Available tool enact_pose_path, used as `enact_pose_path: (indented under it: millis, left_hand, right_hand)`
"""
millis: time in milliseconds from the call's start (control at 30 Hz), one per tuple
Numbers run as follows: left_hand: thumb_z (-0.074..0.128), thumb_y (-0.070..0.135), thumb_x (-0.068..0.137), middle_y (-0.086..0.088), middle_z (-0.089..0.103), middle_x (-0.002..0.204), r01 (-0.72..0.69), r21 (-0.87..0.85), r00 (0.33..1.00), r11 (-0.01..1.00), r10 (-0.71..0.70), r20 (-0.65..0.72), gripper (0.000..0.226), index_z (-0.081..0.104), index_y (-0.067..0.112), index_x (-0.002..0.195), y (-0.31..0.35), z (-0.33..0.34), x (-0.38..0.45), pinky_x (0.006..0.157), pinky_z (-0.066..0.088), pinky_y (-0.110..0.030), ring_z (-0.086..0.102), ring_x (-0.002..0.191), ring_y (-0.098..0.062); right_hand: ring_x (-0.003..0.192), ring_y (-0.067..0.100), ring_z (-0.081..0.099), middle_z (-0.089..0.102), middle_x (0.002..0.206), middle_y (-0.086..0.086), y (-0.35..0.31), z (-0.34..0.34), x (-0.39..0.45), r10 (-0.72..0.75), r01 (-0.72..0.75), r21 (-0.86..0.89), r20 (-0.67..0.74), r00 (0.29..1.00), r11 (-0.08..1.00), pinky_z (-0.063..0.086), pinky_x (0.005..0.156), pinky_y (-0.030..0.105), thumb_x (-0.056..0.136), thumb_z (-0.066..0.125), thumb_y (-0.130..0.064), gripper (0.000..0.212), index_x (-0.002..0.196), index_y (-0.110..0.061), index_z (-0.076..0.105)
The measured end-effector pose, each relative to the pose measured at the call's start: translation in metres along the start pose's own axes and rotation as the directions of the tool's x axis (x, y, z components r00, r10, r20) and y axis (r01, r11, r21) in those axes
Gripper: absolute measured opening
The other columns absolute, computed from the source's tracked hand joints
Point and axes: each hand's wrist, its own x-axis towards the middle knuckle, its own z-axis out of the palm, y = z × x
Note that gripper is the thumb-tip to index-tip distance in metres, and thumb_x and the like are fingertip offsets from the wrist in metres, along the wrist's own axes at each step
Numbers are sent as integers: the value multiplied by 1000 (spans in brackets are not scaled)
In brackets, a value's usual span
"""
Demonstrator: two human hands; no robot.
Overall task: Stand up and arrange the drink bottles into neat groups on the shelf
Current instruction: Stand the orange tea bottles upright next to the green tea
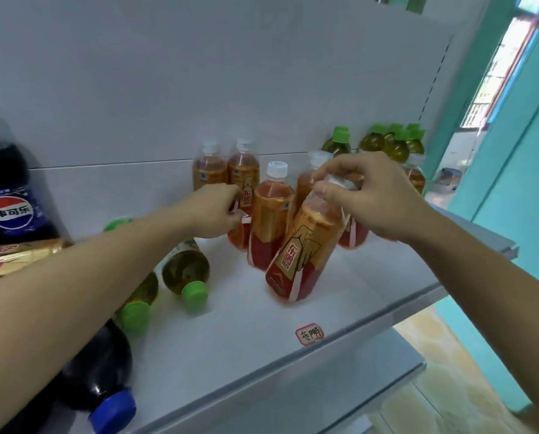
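My right hand [368, 195] grips the neck of an orange-and-red labelled drink bottle [299, 255] that tilts to the right, its base on the white shelf [255, 339]. My left hand [213, 211] holds the middle of another orange bottle [241, 234] behind it. Several more orange bottles [210, 166] with white caps stand upright at the back. Two green-capped tea bottles [185, 270] lie on their sides under my left forearm. Several green-capped bottles [390, 144] stand at the back right.
A large Pepsi bottle [6, 189] stands at the far left, and another dark cola bottle with a blue cap [102, 380] lies on its side near the front edge. A red label sticker [309, 334] sits on the shelf front. A lower shelf [324, 411] shows below.
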Motion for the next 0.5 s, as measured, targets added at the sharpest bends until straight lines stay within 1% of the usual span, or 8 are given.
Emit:
enact_pose_path:
  millis: [67, 133, 233, 300, 367, 400, 467, 500]
  left_hand:
    - [65, 26, 94, 0, 64, 118, 2, -92, 998, 996, 4, 62, 34, 58, 19, 126, 1, 11, 8, 76, 49, -23, 61, 97, -14]
    - [70, 29, 91, -1, 61, 124, 24, -105, 995, 994, -13, 104, 42, 57, 23, 130, 1, 21, 11, 89, 54, -30, 62, 107, -17]
    - [78, 30, 85, -1, 61, 131, 93, -143, 990, 985, -76, 118, 56, 53, 22, 135, 4, 20, 12, 94, 55, -32, 62, 112, -17]
    - [82, 31, 80, 1, 60, 134, 164, -127, 972, 978, -138, 189, 68, 48, 22, 138, 9, 11, 8, 94, 55, -32, 61, 113, -17]
    - [84, 34, 78, 1, 57, 134, 227, -18, 941, 974, -215, 262, 76, 43, 24, 141, 12, 1, 2, 92, 53, -31, 58, 110, -18]
    - [83, 37, 78, 1, 56, 133, 246, 41, 926, 968, -248, 284, 78, 41, 25, 142, 14, -3, -4, 90, 51, -30, 56, 108, -18]
    - [81, 44, 77, 3, 58, 125, 290, 95, 900, 952, -305, 312, 75, 42, 28, 139, 16, -8, -16, 84, 50, -29, 58, 103, -17]
    - [79, 47, 76, 5, 60, 118, 309, 104, 892, 945, -326, 313, 70, 45, 30, 135, 17, -9, -22, 80, 50, -28, 59, 98, -15]
  right_hand:
    - [100, 2, 62, 69, 103, -23, 3, -2, 6, -7, 8, -44, 6, 1000, 999, 54, 94, 42, 90, 65, -44, 14, 99, -39, 74]
    - [104, 4, 60, 71, 111, -18, 6, -1, 11, -15, 17, -93, 22, 1000, 995, 53, 96, 41, 91, 65, -42, 19, 107, -34, 74]
    - [118, 6, 55, 66, 128, -13, 14, 2, 13, 6, -5, -53, 22, 1000, 999, 49, 103, 42, 92, 63, -49, 34, 123, -35, 68]
    - [123, 9, 52, 60, 135, -9, 23, 5, 11, 0, -2, -77, -17, 1000, 997, 47, 102, 39, 92, 60, -55, 44, 132, -37, 60]
    - [112, 6, 50, 57, 129, -2, 26, 8, 3, -44, 28, -96, -175, 984, 995, 42, 92, 18, 94, 60, -50, 43, 132, -30, 57]
    - [102, 3, 47, 56, 119, 0, 23, 8, -5, -105, 84, -83, -294, 950, 993, 36, 84, 8, 94, 62, -41, 37, 126, -22, 59]
    - [84, 1, 42, 54, 98, 0, 12, 11, -22, -276, 276, -69, -466, 841, 959, 35, 71, 6, 91, 64, -19, 18, 105, -9, 62]
    - [75, 3, 42, 53, 89, -2, 6, 15, -31, -351, 371, -49, -458, 816, 927, 36, 66, 9, 89, 63, -13, 10, 97, -8, 61]
